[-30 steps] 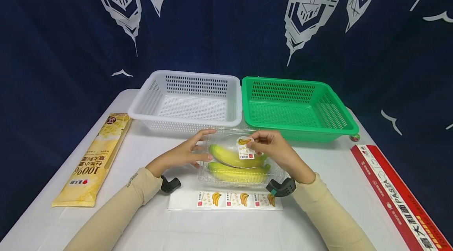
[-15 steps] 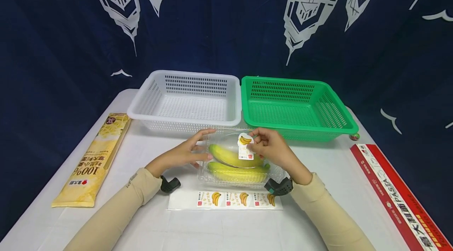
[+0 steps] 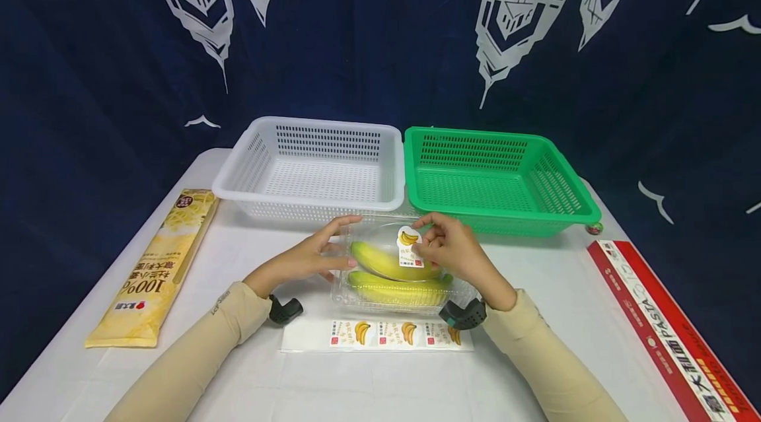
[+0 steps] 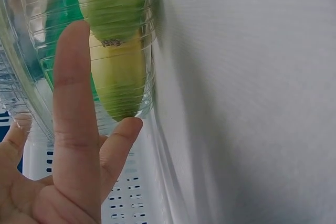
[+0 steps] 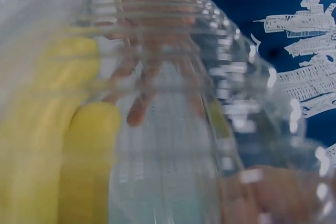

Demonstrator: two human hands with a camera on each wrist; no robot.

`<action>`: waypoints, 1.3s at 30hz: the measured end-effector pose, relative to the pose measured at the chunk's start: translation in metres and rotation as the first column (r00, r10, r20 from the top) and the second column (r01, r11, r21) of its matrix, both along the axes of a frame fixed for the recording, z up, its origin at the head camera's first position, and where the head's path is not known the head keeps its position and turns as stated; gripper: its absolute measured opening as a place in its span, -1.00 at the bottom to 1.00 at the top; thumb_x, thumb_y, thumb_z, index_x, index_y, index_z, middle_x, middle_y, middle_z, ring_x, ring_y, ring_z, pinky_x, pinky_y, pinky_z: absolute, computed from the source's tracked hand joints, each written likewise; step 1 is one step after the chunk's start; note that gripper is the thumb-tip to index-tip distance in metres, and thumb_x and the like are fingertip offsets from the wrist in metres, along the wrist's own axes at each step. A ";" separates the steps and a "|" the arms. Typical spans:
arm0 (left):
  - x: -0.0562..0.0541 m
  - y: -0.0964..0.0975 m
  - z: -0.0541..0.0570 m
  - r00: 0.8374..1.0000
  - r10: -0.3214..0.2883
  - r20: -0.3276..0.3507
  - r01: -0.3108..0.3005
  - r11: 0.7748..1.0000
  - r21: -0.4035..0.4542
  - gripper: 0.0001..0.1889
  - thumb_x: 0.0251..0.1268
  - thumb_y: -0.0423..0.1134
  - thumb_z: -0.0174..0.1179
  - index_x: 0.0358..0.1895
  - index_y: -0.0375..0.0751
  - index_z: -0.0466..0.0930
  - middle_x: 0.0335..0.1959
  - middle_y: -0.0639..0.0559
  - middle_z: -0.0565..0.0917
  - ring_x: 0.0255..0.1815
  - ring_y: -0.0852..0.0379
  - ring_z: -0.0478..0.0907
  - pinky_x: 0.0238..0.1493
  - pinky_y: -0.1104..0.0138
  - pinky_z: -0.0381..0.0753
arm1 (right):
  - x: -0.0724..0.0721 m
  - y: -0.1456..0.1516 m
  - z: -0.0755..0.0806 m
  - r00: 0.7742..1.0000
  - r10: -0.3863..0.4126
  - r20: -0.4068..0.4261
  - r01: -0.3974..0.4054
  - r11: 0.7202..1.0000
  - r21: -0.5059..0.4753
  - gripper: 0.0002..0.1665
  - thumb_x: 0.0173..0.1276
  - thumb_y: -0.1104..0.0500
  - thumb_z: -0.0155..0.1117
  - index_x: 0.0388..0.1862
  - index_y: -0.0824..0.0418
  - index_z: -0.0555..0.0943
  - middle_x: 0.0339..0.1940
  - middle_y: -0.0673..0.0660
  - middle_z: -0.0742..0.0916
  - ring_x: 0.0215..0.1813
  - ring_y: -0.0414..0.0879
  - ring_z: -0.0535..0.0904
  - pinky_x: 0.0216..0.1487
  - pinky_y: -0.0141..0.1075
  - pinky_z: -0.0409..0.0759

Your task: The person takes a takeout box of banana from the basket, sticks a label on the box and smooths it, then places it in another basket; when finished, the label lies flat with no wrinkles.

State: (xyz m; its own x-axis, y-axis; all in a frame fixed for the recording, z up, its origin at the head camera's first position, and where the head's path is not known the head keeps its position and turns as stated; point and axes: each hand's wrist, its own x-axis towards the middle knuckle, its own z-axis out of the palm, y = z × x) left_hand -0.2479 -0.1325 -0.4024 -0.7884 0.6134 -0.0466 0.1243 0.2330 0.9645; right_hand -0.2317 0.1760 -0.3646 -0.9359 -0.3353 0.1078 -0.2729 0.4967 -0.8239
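A clear plastic clamshell box [image 3: 345, 300] with two bananas [image 3: 398, 290] inside lies mid-table. My left hand [image 3: 303, 257] steadies its left end, fingers spread and nearly straight. In the left wrist view, the fingers [image 4: 73, 93] extend along the box's ribbed wall beside the banana ends [image 4: 121, 93]. Over the lid, my right hand [image 3: 454, 250] pinches the right edge of a white banana sticker [image 3: 409, 251] between thumb and fingers. The right wrist view looks through the blurred plastic wall [image 5: 231, 77] at the bananas [image 5: 89, 156]; the sticker is hidden there.
A sheet of banana stickers [image 3: 309, 337] lies in front of the box. Behind it stand a white basket [image 3: 309, 201] and a green basket [image 3: 505, 211]. A yellow pasta bag [image 3: 157, 270] lies at left, a red pasta box [image 3: 666, 329] at right, with a small round object [image 3: 594, 228] behind it.
My right hand has moved slightly left over the lid, and the sticker has shifted and turned a little with it. The left hand and the box keep their places.
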 end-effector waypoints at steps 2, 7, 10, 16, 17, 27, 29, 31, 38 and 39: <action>0.000 0.000 0.001 1.000 -0.001 -0.002 0.001 1.000 0.000 -0.09 0.50 -0.23 0.36 0.76 0.05 0.01 0.71 -0.46 -0.05 0.55 -0.60 0.24 -0.12 0.00 0.82 | 0.000 -0.001 0.000 1.000 0.002 -0.005 -0.002 1.000 0.000 -0.60 0.42 0.42 0.44 0.20 0.46 0.61 -0.41 0.10 0.72 -0.56 -0.07 0.55 -0.54 -0.29 0.55; 0.001 -0.001 0.002 1.000 -0.005 -0.007 0.005 1.000 0.001 -0.09 0.50 -0.24 0.35 0.76 0.02 0.00 0.70 -0.46 -0.04 0.55 -0.61 0.26 -0.14 -0.01 0.82 | 0.000 -0.002 0.001 1.000 -0.003 -0.009 0.003 1.000 -0.005 -0.57 0.41 0.42 0.46 0.20 0.48 0.59 -0.43 0.11 0.71 -0.57 -0.07 0.55 -0.54 -0.29 0.55; 0.001 -0.001 0.003 1.000 -0.006 -0.010 0.006 1.000 0.001 -0.09 0.50 -0.24 0.34 0.76 0.03 0.00 0.70 -0.47 -0.05 0.55 -0.61 0.25 -0.14 -0.01 0.82 | 0.000 -0.003 0.002 1.000 -0.011 -0.008 0.011 1.000 -0.005 -0.53 0.39 0.42 0.47 0.23 0.47 0.57 -0.42 0.11 0.67 -0.57 -0.08 0.54 -0.55 -0.29 0.54; 0.001 0.000 0.003 1.000 -0.005 -0.007 0.005 1.000 0.000 -0.09 0.50 -0.22 0.35 0.76 0.04 0.00 0.70 -0.46 -0.05 0.57 -0.63 0.20 -0.13 -0.02 0.82 | 0.001 -0.003 0.002 0.999 -0.037 0.002 0.037 0.999 -0.001 -0.61 0.38 0.42 0.48 0.15 0.42 0.62 -0.32 0.12 0.58 -0.55 -0.10 0.52 -0.53 -0.30 0.58; 0.001 0.000 0.003 1.000 -0.004 -0.007 0.004 1.000 -0.001 -0.09 0.49 -0.21 0.35 0.76 0.04 0.00 0.70 -0.46 -0.05 0.57 -0.63 0.19 -0.13 -0.02 0.82 | 0.001 -0.003 0.002 0.999 -0.043 -0.003 0.043 0.999 0.005 -0.65 0.38 0.42 0.48 0.11 0.41 0.65 -0.32 0.12 0.58 -0.55 -0.11 0.52 -0.53 -0.30 0.60; 0.001 0.000 0.002 1.000 0.003 -0.008 -0.003 1.000 -0.012 -0.08 0.50 -0.20 0.36 0.76 0.07 0.01 0.71 -0.46 -0.06 0.58 -0.65 0.15 -0.13 -0.02 0.82 | 0.003 -0.003 0.002 0.999 -0.035 -0.039 0.037 0.997 0.064 -0.74 0.33 0.40 0.52 -0.01 0.41 0.79 -0.32 0.10 0.57 -0.50 -0.15 0.54 -0.50 -0.27 0.69; 0.001 0.000 0.002 1.000 0.003 -0.007 -0.003 1.000 -0.013 -0.09 0.50 -0.20 0.35 0.76 0.07 0.01 0.71 -0.46 -0.06 0.58 -0.66 0.15 -0.13 -0.02 0.82 | 0.003 -0.003 0.003 0.999 -0.026 -0.035 0.028 0.997 0.069 -0.70 0.33 0.39 0.54 0.03 0.41 0.78 -0.31 0.10 0.57 -0.48 -0.15 0.52 -0.49 -0.28 0.69; 0.001 0.000 0.001 1.000 0.003 -0.008 -0.003 1.000 -0.012 -0.09 0.50 -0.20 0.35 0.76 0.07 0.00 0.71 -0.46 -0.07 0.58 -0.66 0.14 -0.12 -0.02 0.82 | 0.004 -0.003 0.003 0.999 -0.015 -0.040 0.018 0.997 0.080 -0.66 0.32 0.38 0.56 0.07 0.41 0.78 -0.30 0.11 0.58 -0.48 -0.15 0.52 -0.48 -0.30 0.65; 0.000 0.000 -0.001 1.000 0.001 0.003 -0.001 1.000 -0.008 -0.08 0.50 -0.19 0.35 0.77 0.08 -0.01 0.72 -0.44 -0.08 0.60 -0.64 0.13 -0.10 -0.02 0.81 | 0.003 0.001 0.004 0.998 0.046 -0.039 -0.042 0.996 0.082 -0.53 0.29 0.32 0.62 0.16 0.41 0.74 -0.24 0.14 0.61 -0.43 -0.13 0.50 -0.47 -0.34 0.49; 0.000 0.000 -0.001 1.000 0.002 0.008 -0.002 1.000 -0.009 -0.08 0.50 -0.18 0.35 0.77 0.09 -0.01 0.72 -0.44 -0.08 0.60 -0.63 0.14 -0.10 -0.01 0.81 | 0.003 0.003 0.004 0.998 0.062 -0.032 -0.059 0.996 0.073 -0.51 0.29 0.32 0.62 0.18 0.42 0.73 -0.22 0.14 0.61 -0.41 -0.12 0.51 -0.45 -0.34 0.50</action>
State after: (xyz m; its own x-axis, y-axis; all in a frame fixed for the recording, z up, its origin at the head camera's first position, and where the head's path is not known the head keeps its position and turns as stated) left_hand -0.2477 -0.1320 -0.4033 -0.7890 0.6116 -0.0584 0.1166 0.2423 0.9632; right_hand -0.2289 0.1786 -0.3603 -0.9099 -0.3991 0.1127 -0.3313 0.5360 -0.7765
